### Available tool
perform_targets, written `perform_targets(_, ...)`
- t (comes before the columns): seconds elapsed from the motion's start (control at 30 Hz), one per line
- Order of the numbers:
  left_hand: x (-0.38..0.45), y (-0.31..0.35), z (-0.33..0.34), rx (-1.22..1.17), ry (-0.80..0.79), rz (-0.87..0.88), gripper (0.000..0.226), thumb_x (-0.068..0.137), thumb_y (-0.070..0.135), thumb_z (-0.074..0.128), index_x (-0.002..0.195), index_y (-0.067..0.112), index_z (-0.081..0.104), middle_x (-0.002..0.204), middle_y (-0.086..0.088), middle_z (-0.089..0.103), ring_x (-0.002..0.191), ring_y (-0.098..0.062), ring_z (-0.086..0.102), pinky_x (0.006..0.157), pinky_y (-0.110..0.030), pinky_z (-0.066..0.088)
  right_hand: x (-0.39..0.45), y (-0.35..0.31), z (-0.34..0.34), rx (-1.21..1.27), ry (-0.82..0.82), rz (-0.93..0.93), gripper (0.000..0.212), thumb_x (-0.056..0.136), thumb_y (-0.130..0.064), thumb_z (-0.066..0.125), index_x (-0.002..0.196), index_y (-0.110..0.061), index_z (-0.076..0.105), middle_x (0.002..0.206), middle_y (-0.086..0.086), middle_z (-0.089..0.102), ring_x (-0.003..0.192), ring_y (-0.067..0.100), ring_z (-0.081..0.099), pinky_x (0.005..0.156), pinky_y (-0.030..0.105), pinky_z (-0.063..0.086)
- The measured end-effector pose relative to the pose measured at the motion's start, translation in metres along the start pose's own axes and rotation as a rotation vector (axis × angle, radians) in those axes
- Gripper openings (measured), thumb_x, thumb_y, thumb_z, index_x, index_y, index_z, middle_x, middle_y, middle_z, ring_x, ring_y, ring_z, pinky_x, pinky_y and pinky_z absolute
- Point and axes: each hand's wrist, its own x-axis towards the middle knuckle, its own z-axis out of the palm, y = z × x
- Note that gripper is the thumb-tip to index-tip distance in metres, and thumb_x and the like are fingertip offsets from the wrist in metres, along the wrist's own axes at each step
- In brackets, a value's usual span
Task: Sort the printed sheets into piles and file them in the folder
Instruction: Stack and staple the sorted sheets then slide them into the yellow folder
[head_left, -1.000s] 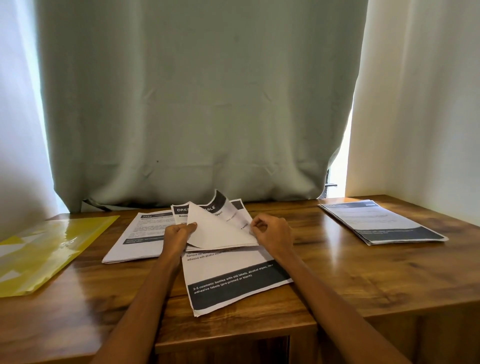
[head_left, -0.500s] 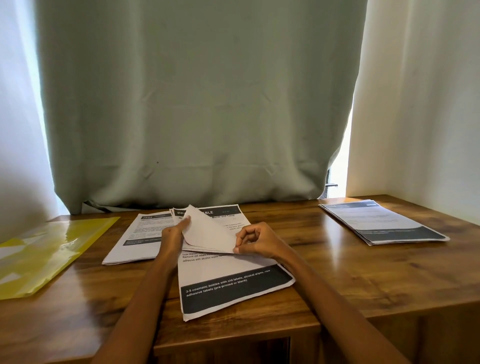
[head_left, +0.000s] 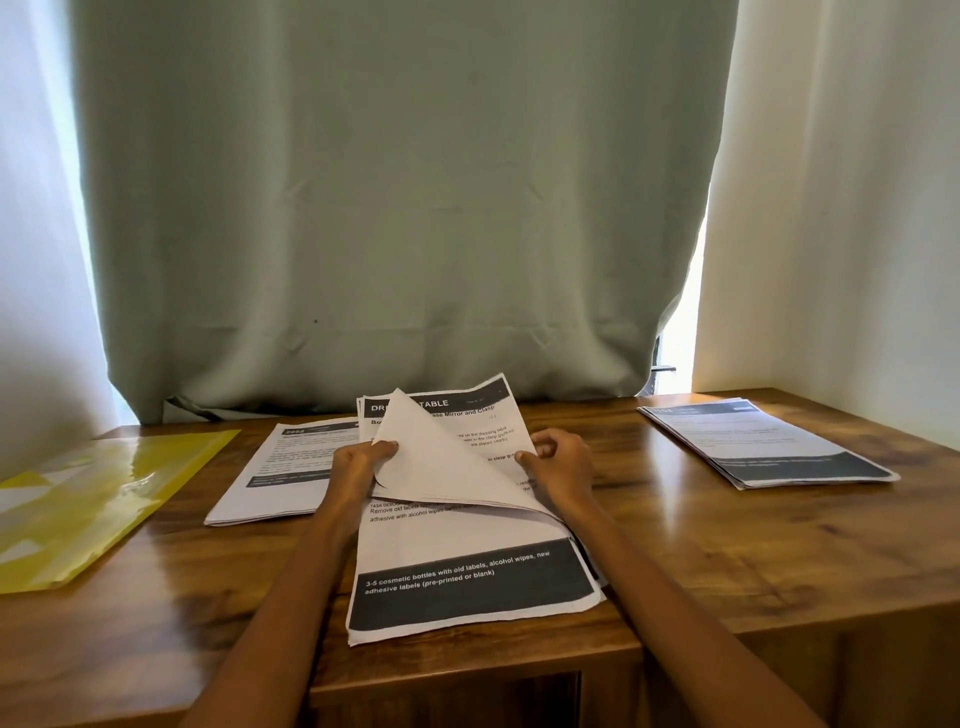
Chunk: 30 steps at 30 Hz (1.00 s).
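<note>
Peeling one sheet off the centre stack: left hand pinches its curled corner, right hand fingers curled, steadying pages; separate singly before lifting.

Front sheet — "3-5 cosmetic bottles with old labels".

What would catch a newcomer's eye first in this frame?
Both hands at the table's middle, the left hand lifting a white sheet off the centre stack while the right hand pinches the sheets' right edge. Then the glossy yellow folder at far left, and a separate pile at far right.
</note>
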Motion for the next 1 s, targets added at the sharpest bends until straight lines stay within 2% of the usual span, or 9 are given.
perform_targets(0.17,0.0,0.001,0.0,-0.031,0.001,-0.007,0.009,0.091,0.012,0.057,0.085,0.018,0.052,0.085,-0.007,0.062,0.072,-0.026,0.062,0.056,-0.033,0.052,0.0,-0.005,0.0,0.117,0.069,0.069,0.014,0.075,-0.015,0.078,0.079,-0.008,0.066,0.075,0.002,0.066,0.064,0.012,0.061,0.055,0.016,0.044)
perform_targets(0.33,-0.002,0.001,0.0,-0.049,0.005,-0.002,0.009,0.091,0.011,0.056,0.084,0.016,0.053,0.084,-0.008,0.063,0.072,-0.028,0.062,0.06,-0.034,0.052,0.001,-0.007,0.0,0.235,0.08,0.148,0.013,0.074,-0.01,0.078,0.08,-0.005,0.068,0.078,0.005,0.068,0.066,0.013,0.064,0.053,0.018,0.047)
perform_targets(0.53,-0.002,0.003,0.001,-0.052,0.007,-0.01,0.011,0.091,0.01,0.057,0.083,0.016,0.052,0.083,-0.008,0.062,0.071,-0.028,0.062,0.059,-0.033,0.053,0.002,-0.006,0.001,0.277,0.077,0.152,0.011,0.075,-0.009,0.077,0.077,-0.008,0.066,0.079,0.005,0.068,0.07,0.016,0.066,0.059,0.024,0.054)
perform_targets(0.67,-0.002,0.002,0.001,-0.031,0.02,-0.004,0.012,0.091,0.011,0.057,0.083,0.017,0.051,0.082,-0.006,0.062,0.07,-0.026,0.062,0.047,-0.026,0.054,0.0,-0.008,-0.002,0.151,0.085,0.054,0.009,0.08,-0.016,0.073,0.079,-0.012,0.065,0.08,0.0,0.065,0.075,0.014,0.062,0.065,0.024,0.052)
perform_targets(0.77,0.001,0.0,-0.001,-0.01,0.03,-0.008,0.01,0.091,0.011,0.057,0.083,0.015,0.052,0.084,-0.007,0.063,0.07,-0.025,0.063,0.05,-0.027,0.053,0.0,-0.011,-0.002,0.088,0.113,-0.141,0.009,0.077,-0.016,0.075,0.075,-0.015,0.066,0.098,-0.002,0.064,0.098,0.012,0.052,0.077,0.026,0.043)
perform_targets(0.83,0.004,-0.001,-0.004,0.0,0.041,-0.014,0.008,0.09,0.011,0.058,0.084,0.013,0.052,0.087,-0.009,0.063,0.072,-0.025,0.063,0.051,-0.028,0.052,-0.001,-0.017,-0.002,0.286,-0.03,-0.255,0.01,0.072,-0.015,0.078,0.07,-0.016,0.068,0.11,-0.004,0.062,0.107,0.012,0.052,0.082,0.028,0.045)
perform_targets(0.9,0.006,-0.002,-0.004,-0.008,0.057,-0.016,0.01,0.09,0.011,0.059,0.084,0.013,0.051,0.086,-0.01,0.062,0.07,-0.025,0.062,0.048,-0.027,0.051,-0.006,-0.023,-0.002,0.446,-0.3,-0.304,0.011,0.068,-0.018,0.078,0.066,-0.024,0.069,0.108,-0.005,0.066,0.107,0.014,0.058,0.081,0.028,0.049)
perform_targets(0.97,0.005,-0.002,-0.004,0.001,0.084,-0.005,0.015,0.091,0.011,0.056,0.081,0.016,0.046,0.082,-0.01,0.058,0.066,-0.023,0.057,0.048,-0.027,0.049,-0.009,-0.024,0.0,0.328,-0.518,-0.326,0.01,0.072,-0.015,0.077,0.068,-0.022,0.07,0.108,-0.005,0.067,0.108,0.009,0.058,0.083,0.023,0.048)
perform_targets(1.0,0.005,-0.003,-0.004,0.008,0.092,0.004,0.014,0.092,0.014,0.055,0.083,0.016,0.046,0.085,-0.011,0.057,0.066,-0.022,0.056,0.05,-0.028,0.049,-0.01,-0.022,0.001,0.241,-0.577,-0.319,0.007,0.075,-0.013,0.076,0.072,-0.017,0.071,0.111,-0.004,0.067,0.11,0.007,0.056,0.086,0.022,0.046)
